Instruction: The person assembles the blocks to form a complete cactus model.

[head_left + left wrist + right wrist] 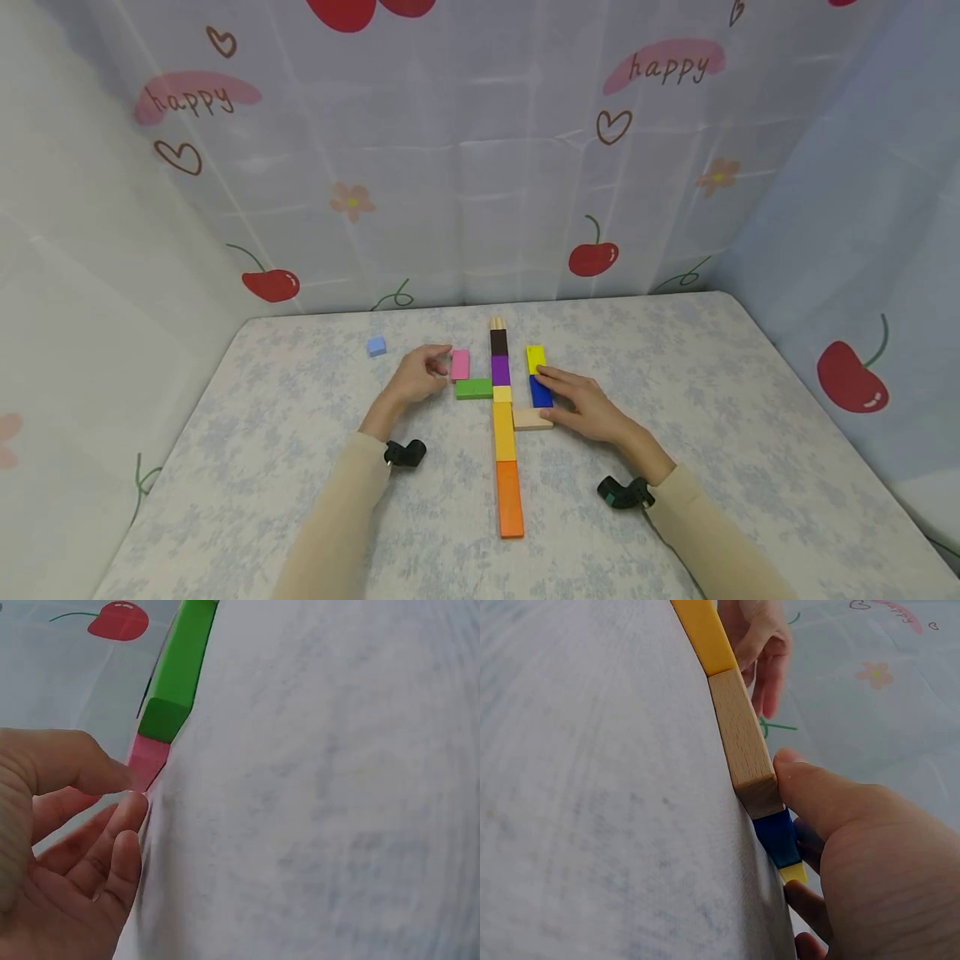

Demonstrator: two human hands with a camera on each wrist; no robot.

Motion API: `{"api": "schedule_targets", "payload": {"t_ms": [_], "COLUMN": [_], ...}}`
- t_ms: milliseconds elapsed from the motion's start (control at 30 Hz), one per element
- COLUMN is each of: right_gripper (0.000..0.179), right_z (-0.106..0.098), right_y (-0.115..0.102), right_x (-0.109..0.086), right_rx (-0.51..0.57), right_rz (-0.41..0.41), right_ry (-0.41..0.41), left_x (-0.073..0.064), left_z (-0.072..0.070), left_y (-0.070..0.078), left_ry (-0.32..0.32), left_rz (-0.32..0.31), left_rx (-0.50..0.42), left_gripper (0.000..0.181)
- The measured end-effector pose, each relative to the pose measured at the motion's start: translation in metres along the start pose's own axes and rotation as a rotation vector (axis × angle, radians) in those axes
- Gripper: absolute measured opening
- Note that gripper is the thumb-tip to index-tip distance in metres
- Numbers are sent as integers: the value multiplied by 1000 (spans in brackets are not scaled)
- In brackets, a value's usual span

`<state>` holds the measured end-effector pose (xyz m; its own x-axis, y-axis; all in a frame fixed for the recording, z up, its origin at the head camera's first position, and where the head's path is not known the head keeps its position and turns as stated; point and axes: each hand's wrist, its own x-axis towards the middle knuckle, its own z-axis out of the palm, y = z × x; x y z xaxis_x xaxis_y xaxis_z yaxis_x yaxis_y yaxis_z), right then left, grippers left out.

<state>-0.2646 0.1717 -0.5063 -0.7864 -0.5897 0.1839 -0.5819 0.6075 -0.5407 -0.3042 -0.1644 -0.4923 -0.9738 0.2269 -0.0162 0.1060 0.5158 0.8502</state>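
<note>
In the head view, my left hand point(422, 373) is beside a pink block point(461, 365), its fingertips right at the block's left edge. A green block point(474, 389) lies crosswise just below the pink one. My right hand point(588, 406) rests fingers on a blue block point(541, 392), near where a yellow block point(535, 358) meets it. Its thumb touches a plain wooden block point(742, 731) at the outer end. A central column runs from a dark block point(498, 342) through a purple block point(500, 371) and amber blocks point(505, 432) to an orange block point(510, 500).
A small light-blue block point(377, 347) lies apart at the back left. Thin pale sticks point(498, 322) extend from the column's far end. A printed curtain point(465, 208) hangs behind the patterned table surface point(247, 467).
</note>
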Motion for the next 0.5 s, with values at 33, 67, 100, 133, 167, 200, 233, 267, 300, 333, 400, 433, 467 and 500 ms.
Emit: {"api": "schedule_targets", "payload": {"t_ms": [33, 67, 100, 133, 167, 200, 233, 267, 300, 333, 400, 433, 467, 500], "right_gripper": [61, 61, 61, 61, 61, 61, 61, 61, 61, 61, 61, 61, 61, 61], "right_z": [0, -1, -1, -1, -1, -1, -1, -1, -1, 0, 0, 0, 0, 1], "right_y": [0, 0, 0, 0, 0, 0, 0, 1, 1, 1, 2, 2, 2, 2], "right_x": [0, 0, 0, 0, 0, 0, 0, 0, 0, 0, 0, -1, -1, -1], "right_rx": [-3, -3, -4, -4, -7, -9, -10, -10, -11, -12, -13, -13, -12, -14], "right_rz": [1, 0, -2, -3, -4, -6, -8, -10, -12, -13, -13, -12, -11, -10], "right_ry": [-2, -2, -2, -1, 0, 1, 1, 2, 2, 2, -1, -1, -2, -2], "left_x": [-1, -2, -3, -4, -4, -5, -6, -7, -8, -9, -11, -12, -13, -13], "left_z": [-4, -8, -13, -18, -24, -29, -35, -41, -47, -53, -63, -67, -71, -74], "left_y": [0, 0, 0, -1, -2, -3, -6, -9, -13, -17, -25, -30, -35, -39], "left_ry": [27, 69, 126, 194, 270, 345, 412, 468, 509, 537, 539, 523, 504, 480], "left_rz": [3, 12, 29, 48, 63, 67, 61, 49, 24, -6, -73, -103, -129, -152], "left_rx": [-6, -7, -8, -6, -12, -24, -34, -41, -51, -56, -52, -33, -14, 3], "left_gripper": [56, 53, 50, 47, 45, 43, 42, 43, 43, 45, 51, 55, 58, 62]}}
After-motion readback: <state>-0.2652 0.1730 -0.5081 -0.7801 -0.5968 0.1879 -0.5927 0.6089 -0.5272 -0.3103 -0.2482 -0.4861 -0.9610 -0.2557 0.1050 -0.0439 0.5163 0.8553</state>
